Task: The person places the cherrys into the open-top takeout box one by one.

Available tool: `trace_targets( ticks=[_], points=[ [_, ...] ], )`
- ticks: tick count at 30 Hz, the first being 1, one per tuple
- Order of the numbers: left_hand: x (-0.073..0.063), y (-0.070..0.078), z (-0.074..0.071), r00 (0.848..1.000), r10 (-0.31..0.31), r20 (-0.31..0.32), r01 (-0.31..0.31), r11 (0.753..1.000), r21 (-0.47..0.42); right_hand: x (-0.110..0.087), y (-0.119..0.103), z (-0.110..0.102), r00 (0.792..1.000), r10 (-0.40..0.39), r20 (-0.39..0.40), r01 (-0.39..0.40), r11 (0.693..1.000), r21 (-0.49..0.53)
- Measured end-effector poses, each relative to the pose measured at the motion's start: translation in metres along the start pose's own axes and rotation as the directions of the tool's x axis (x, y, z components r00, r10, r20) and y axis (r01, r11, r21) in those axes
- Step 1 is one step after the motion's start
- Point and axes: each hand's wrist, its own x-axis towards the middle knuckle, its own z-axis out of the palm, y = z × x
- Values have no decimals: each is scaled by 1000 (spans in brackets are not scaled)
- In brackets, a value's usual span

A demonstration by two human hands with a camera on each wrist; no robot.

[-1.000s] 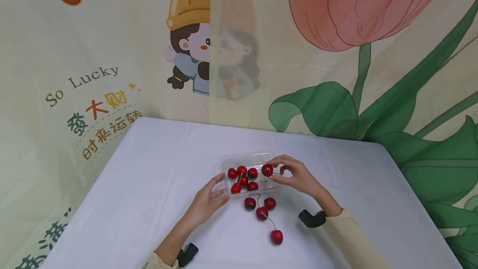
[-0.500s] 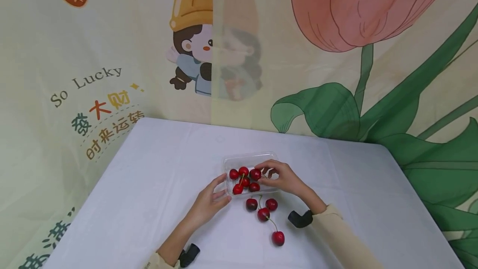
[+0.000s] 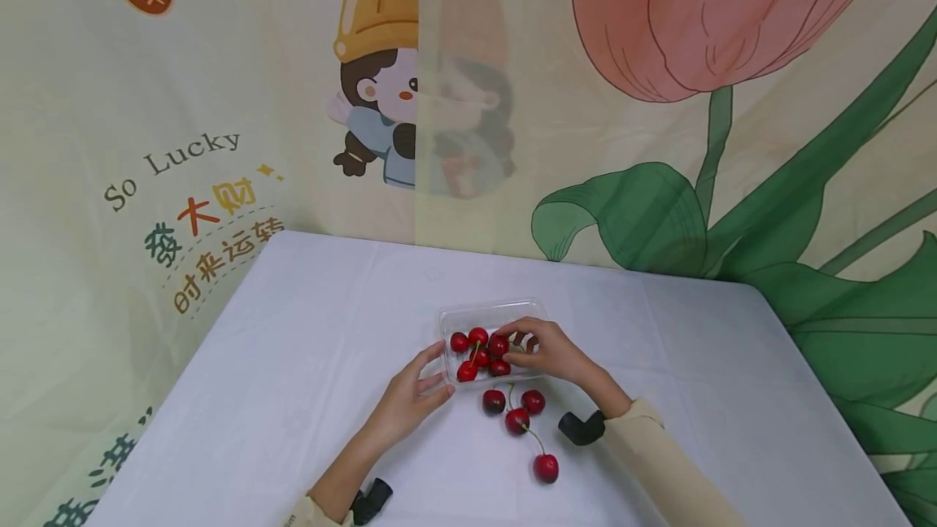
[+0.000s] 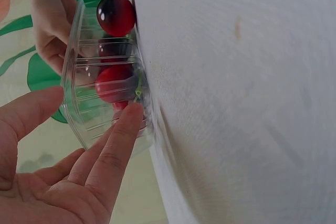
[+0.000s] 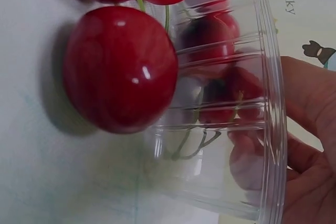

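Note:
A clear plastic box (image 3: 527, 309) stands on the white table with several red cherries (image 3: 467, 371) in it. My left hand (image 3: 406, 398) rests at the box's left end; in the left wrist view its straight fingers (image 4: 113, 156) lie along the clear wall and the thumb tip is at the rim. Over the box's right side, my right hand (image 3: 554, 352) pinches a dark red cherry (image 3: 498, 345) between thumb and fingers, low among the others. Through the wall in the right wrist view, these fingers (image 5: 247, 166) show beside the cherries and their green stems.
In front of the box several loose cherries (image 3: 517, 421) lie on the white table (image 3: 307, 364), one nearest the front edge (image 3: 545, 468). A printed cloth (image 3: 278, 88) hangs behind the table. Each wrist wears a black camera mount (image 3: 581, 428).
My right hand has moved left and down into the box with its cherry, bringing it beside the other cherries. My left hand has stayed at the box's left end.

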Motion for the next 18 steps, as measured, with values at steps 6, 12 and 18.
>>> trace_targets(
  ticks=[6, 12, 18],
  points=[
    [-1, 1, 0, 1000, 10, 2, -10, 1000, 4, 1, -2, 0, 1000, 3, 20, -3, 1000, -1],
    [-1, 1, 0, 1000, 5, 3, -5, 1000, 6, 1, -2, -3, 999, -12, 45, 12, 1000, 8],
    [-1, 2, 0, 1000, -7, -1, 7, 1000, 5, -1, -1, -5, 999, -35, 39, 34, 999, 28]
  ],
)
